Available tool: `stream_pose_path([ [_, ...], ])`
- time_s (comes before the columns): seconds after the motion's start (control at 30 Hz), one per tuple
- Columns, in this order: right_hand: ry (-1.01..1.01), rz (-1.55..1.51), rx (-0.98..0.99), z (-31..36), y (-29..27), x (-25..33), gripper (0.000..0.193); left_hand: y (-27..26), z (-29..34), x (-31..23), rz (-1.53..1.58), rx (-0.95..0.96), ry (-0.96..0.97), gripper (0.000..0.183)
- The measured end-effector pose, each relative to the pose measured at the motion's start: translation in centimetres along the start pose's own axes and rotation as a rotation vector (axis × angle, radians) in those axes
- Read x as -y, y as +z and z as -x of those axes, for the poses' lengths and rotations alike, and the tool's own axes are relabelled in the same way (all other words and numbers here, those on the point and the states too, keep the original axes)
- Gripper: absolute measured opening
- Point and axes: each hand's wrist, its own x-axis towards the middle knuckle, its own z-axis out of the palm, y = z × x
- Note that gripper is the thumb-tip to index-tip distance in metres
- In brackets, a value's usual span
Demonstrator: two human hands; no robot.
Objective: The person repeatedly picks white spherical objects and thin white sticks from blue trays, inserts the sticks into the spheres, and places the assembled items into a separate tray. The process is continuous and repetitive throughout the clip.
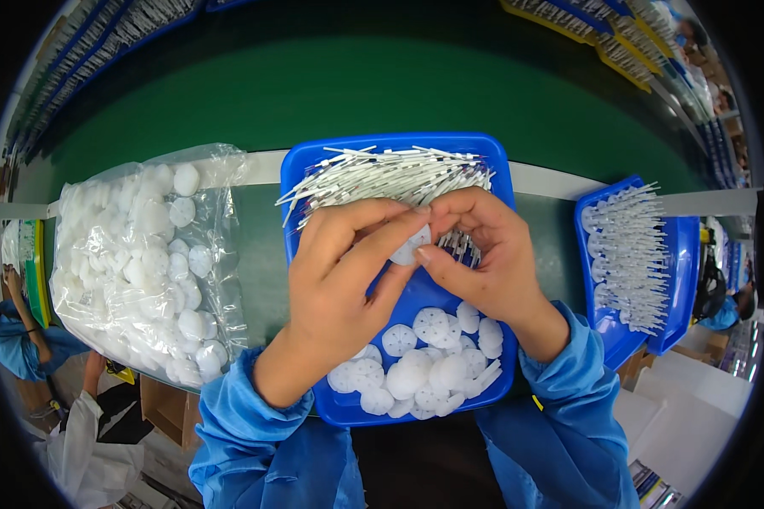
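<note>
A round white plastic disc with small holes (410,246) is held up between my two hands over the blue tray (399,297). My left hand (338,263) pinches it from the left, fingers bent around its upper edge. From the other side, my right hand (482,254) closes thumb and fingertips at the disc's right edge. Whether a thin stick is also in those fingertips is hidden. Below my hands, loose white discs (412,373) lie heaped in the tray's near end. Thin white sticks (390,176) fill its far end, partly covered by my hands.
A clear plastic bag of white discs (136,263) lies on the green table to the left. At the right, another blue tray (587,327) carries rows of discs with sticks (632,254). Trays of sticks (569,21) stand along the far edge. Other people (30,339) sit at the far left.
</note>
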Motion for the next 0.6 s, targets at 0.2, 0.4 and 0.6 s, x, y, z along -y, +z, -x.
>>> stream_pose_path([
  [0.2, 0.085, -0.255, 0.092, 0.0, -0.6, 0.0, 0.036, -0.3, 0.0, 0.3, -0.031, 0.019, 0.063, 0.052],
  [0.4, 0.030, -0.207, 0.099, 0.1, -0.6, 0.3, 0.031, 0.0, -0.1, 0.4, -0.005, 0.011, 0.066, 0.053],
  [0.6, 0.145, -0.246, 0.053, 0.7, -1.4, -0.1, 0.022, 0.1, 0.2, 0.3, 0.032, 0.083, 0.068, 0.054],
])
